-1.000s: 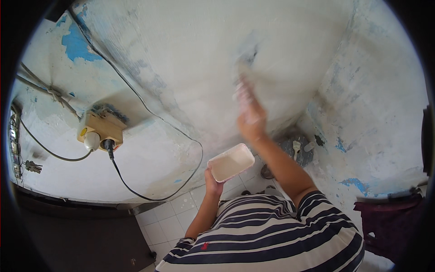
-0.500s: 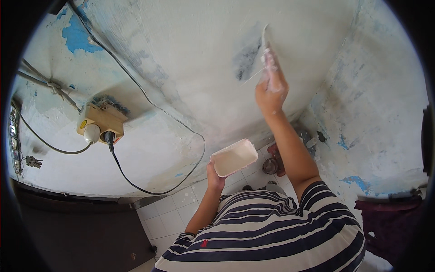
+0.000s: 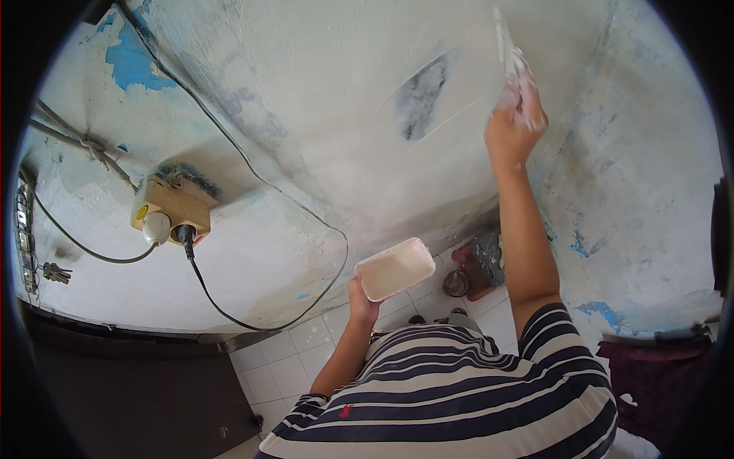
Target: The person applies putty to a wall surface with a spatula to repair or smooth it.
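My left hand (image 3: 362, 302) grips a white rectangular tub (image 3: 396, 268) of pale filler, tilted, below the wall's middle. High on the right, my right hand (image 3: 517, 122) is closed on a thin white-coated putty knife (image 3: 503, 38), whose blade is at the wall surface, blurred by motion. Left of it, the pale wall (image 3: 321, 130) has a dark grey streaked patch (image 3: 424, 96) with fine ridges in the smoothed coat around it. My fingers are smeared with white paste.
A beige socket box (image 3: 172, 206) with plugs and hanging cables is on the left wall, near hanging keys (image 3: 57, 271). Floor tiles (image 3: 279, 359) hold a red tray (image 3: 478, 291) and a round tin (image 3: 455, 283). A dark door (image 3: 138, 390) is lower left, purple cloth (image 3: 657, 375) lower right.
My right hand and the knife have swept up and to the right across the wall, uncovering the grey patch. My left hand and tub shifted slightly up and right from the first frame.
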The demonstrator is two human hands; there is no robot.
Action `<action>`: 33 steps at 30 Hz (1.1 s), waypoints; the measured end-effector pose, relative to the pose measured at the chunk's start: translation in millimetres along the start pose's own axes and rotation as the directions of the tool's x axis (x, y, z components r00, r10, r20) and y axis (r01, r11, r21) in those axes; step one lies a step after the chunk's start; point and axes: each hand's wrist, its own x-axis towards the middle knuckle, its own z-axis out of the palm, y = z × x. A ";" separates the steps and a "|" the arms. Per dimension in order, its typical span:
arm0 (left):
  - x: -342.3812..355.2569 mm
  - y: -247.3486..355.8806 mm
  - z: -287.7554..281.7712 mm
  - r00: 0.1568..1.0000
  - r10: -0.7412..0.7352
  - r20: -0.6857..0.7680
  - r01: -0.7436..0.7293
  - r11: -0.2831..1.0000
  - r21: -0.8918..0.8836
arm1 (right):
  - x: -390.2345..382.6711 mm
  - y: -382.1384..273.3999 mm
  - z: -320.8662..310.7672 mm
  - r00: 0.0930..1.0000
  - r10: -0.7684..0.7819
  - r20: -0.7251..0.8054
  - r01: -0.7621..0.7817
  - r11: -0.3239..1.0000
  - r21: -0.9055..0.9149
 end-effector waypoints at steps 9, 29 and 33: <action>6.7 -1.2 1.2 0.999 -0.001 0.041 0.002 1.000 -0.010 | -137.7 -61.6 18.2 0.854 -0.359 0.376 0.259 0.921 0.290; 5.6 -7.4 4.3 1.000 0.012 -0.013 -0.012 1.000 -0.005 | -143.0 -63.2 10.5 0.831 -0.333 0.446 0.172 0.915 0.364; 1.4 -5.3 11.1 1.000 0.013 0.016 -0.013 1.000 -0.021 | -138.1 -12.6 -15.1 0.910 -0.200 0.362 0.065 0.933 0.354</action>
